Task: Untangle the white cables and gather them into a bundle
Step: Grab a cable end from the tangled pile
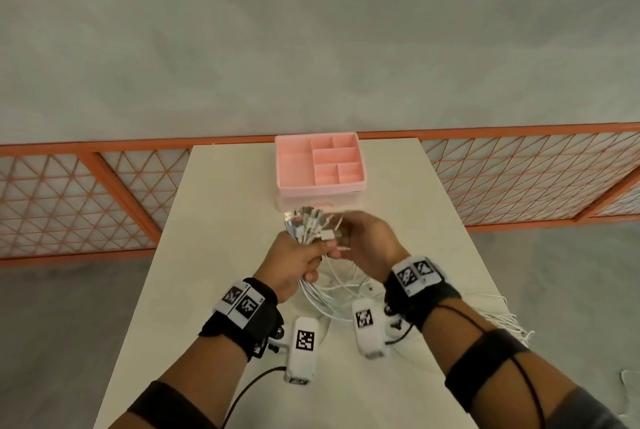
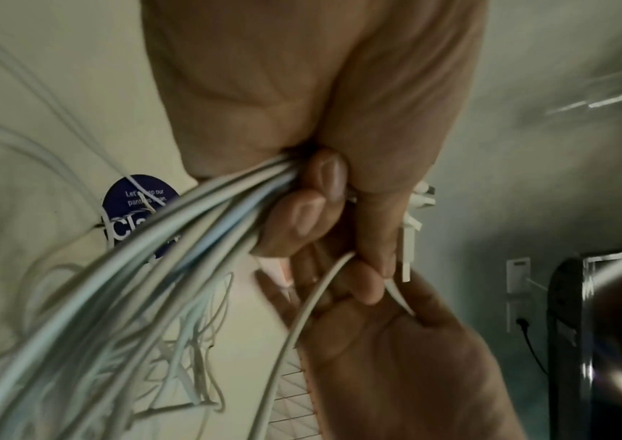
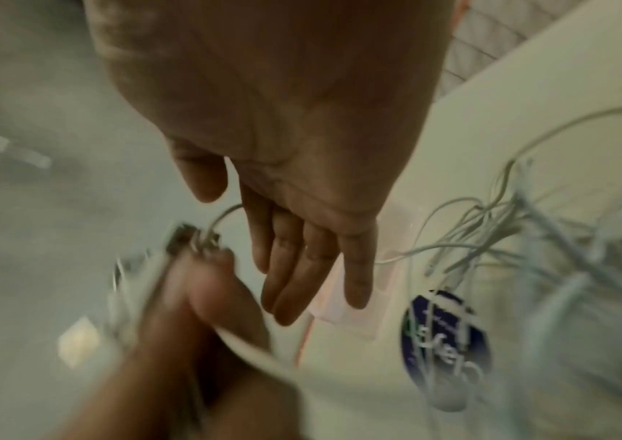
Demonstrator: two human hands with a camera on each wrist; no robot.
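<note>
My left hand [image 1: 304,257] grips a thick bundle of white cables [image 1: 334,291] in a fist above the table. Their connector ends [image 1: 308,224] fan out above the fist. In the left wrist view the fingers [image 2: 309,214] curl round the cables [image 2: 151,253], and one loose strand [image 2: 313,297] runs past them. My right hand [image 1: 349,231] is beside the connectors with its fingers [image 3: 302,268] straight, holding nothing that I can see. More cables [image 1: 502,317] trail over the table's right edge.
A pink compartment organizer [image 1: 320,187] stands at the far end of the cream table [image 1: 214,220], just beyond the hands. A round blue sticker [image 3: 445,342] lies on the table under loose cables. An orange mesh fence [image 1: 69,203] runs behind the table.
</note>
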